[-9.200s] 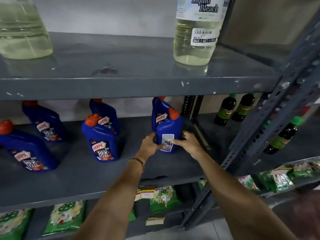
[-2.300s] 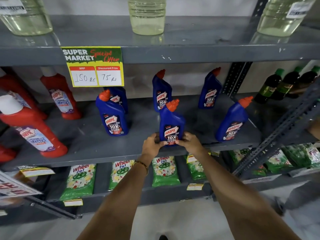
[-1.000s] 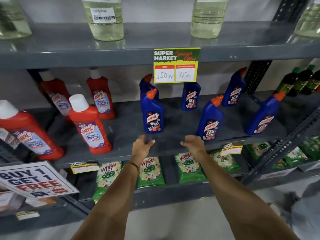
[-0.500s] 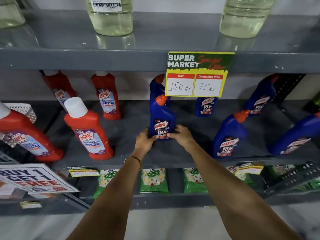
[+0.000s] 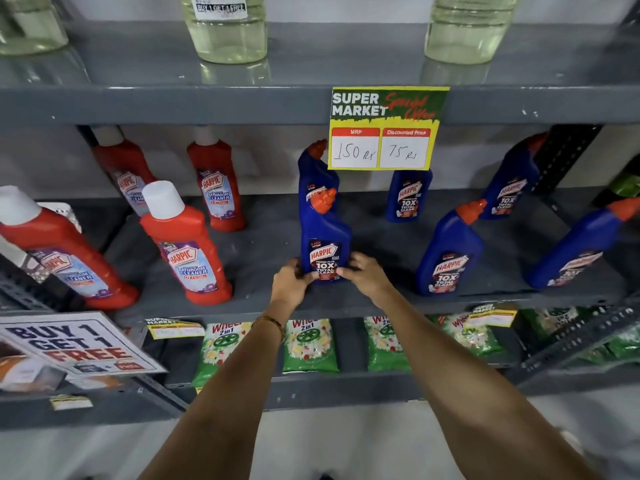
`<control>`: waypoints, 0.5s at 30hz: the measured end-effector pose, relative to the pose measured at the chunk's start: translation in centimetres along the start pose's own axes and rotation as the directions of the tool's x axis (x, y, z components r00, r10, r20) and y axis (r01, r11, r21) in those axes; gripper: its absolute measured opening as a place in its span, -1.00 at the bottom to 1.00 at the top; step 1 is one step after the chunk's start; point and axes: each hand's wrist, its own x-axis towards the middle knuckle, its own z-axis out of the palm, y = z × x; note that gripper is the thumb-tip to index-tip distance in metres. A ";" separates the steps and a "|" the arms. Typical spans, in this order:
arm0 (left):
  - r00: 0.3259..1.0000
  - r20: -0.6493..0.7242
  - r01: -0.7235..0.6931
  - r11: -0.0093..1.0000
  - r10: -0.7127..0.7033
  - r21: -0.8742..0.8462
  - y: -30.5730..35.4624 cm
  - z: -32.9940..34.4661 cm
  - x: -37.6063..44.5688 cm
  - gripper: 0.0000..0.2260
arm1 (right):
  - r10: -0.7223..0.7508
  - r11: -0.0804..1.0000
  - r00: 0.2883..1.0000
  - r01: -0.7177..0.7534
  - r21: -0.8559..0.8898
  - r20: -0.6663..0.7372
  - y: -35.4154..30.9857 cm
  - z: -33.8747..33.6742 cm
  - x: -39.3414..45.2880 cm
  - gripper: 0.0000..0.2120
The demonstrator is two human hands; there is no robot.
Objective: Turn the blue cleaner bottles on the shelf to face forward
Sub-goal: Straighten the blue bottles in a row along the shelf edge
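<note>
The left hand (image 5: 290, 284) and right hand (image 5: 367, 276) clasp the base of a blue Harpic bottle (image 5: 325, 241) from either side, label facing out, upright near the front of the grey shelf (image 5: 263, 251); another blue bottle (image 5: 316, 174) stands just behind it, red Harpic bathroom cleaner (image 5: 188, 251) to the left

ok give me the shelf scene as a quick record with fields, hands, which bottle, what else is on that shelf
left hand: grip on the lower left side of the held bottle
right hand: grip on its lower right side
held bottle: blue cleaner, front row, upright, label facing forward
other blue bottles: five visible, one directly behind, others to the right
red bottles: four, left part of the same shelf
price sign: on the edge of the shelf above
shelf below: green packets
</note>
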 end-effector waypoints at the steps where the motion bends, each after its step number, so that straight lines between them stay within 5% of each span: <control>1: 1.000 -0.002 0.000 1.000 0.000 0.009 -0.1 0.0 -0.4 -0.64 | -0.005 1.000 1.000 0.005 -0.009 -0.004 0.1 0.0 -0.4 -0.62; 15: 1.000 -0.001 0.013 0.998 -0.013 0.053 -0.5 -0.5 -3.0 -0.62 | 0.000 0.998 1.000 -0.002 -0.070 -0.031 0.3 0.5 -3.2 -0.67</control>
